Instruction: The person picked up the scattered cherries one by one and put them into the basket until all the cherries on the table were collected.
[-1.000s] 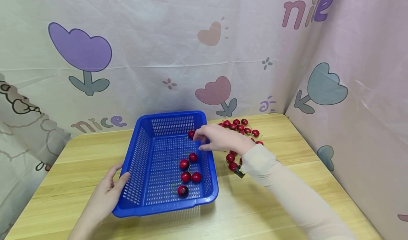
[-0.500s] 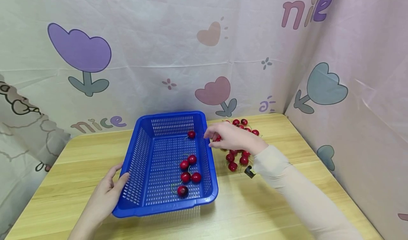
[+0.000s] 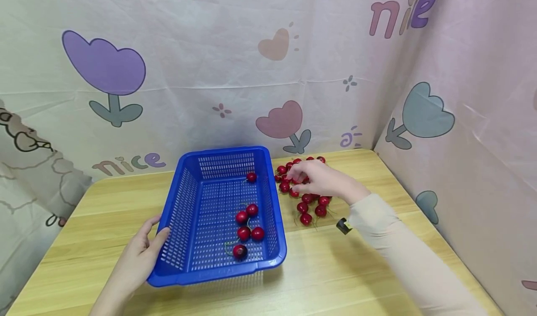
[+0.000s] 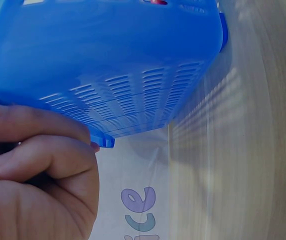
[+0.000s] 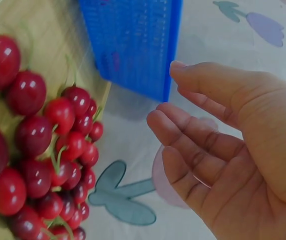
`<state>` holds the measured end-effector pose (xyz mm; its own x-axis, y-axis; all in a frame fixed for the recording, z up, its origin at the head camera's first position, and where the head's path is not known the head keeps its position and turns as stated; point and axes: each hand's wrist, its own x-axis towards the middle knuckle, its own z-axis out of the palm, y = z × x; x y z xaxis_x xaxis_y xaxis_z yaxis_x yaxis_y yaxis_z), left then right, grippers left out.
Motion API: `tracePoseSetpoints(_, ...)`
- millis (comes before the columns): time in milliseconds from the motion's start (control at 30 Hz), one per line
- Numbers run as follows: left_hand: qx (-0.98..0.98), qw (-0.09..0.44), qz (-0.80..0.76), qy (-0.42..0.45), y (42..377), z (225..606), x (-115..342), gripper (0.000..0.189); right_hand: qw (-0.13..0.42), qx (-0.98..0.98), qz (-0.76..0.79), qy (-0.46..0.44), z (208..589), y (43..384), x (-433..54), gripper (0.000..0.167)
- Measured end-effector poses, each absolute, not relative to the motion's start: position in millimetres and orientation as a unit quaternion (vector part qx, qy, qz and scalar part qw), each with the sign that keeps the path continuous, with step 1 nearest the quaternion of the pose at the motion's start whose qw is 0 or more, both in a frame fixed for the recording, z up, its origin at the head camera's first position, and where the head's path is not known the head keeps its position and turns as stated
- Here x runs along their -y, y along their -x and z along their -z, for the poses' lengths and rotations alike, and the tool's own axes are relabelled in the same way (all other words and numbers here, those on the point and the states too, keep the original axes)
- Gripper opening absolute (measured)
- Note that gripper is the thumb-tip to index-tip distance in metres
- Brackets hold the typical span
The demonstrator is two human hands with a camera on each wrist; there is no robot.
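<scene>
A blue perforated plastic basket (image 3: 197, 275) stands tilted on the table, with several red cherries (image 3: 244, 233) in it, most along its right side. My left hand (image 3: 140, 255) grips the basket's left rim, thumb over the top; the left wrist view shows its fingers (image 4: 48, 155) curled beneath the rim. To the basket's right lies a pile of stemmed cherries (image 3: 320, 211). Over that pile hovers my right hand (image 3: 320, 181), fingers loosely bent. In the right wrist view, nothing lies between the thumb and fingers of the right hand (image 5: 233, 145), and the cherries (image 5: 35, 135) are beside it.
A light wooden table (image 3: 335, 269) carries everything. Behind it and along the right hangs a pale printed cloth (image 3: 201, 50) with flowers and lettering. A small black piece (image 3: 344, 226) shows by the right cuff.
My right hand has moved right, from over the basket's right side to above the cherry pile. My left hand and the basket have stayed in place.
</scene>
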<state>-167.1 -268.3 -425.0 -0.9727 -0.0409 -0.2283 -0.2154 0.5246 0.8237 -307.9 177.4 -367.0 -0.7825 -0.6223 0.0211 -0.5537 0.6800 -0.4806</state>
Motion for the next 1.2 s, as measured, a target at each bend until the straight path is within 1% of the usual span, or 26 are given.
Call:
tracePoseSetpoints(467, -0.870, 0.093, -0.479, 0.075, 167.7, 422.2, 268.5, 0.076, 0.079, -0.933, 0.241, 0.254, 388.7, 314.6, -230.5, 0.030)
tracePoseSetpoints(767, -0.872, 0.092, -0.475, 0.073, 167.6, 421.2, 268.9, 0.074, 0.057, -0.943, 0.229, 0.235, 406.2, 314.4, -260.2, 0.029)
tracePoseSetpoints(1200, -0.871, 0.095, -0.476, 0.074, 167.6, 423.4, 268.6, 0.075, 0.049, -0.958, 0.203, 0.196, 421.2, 307.9, -281.9, 0.030)
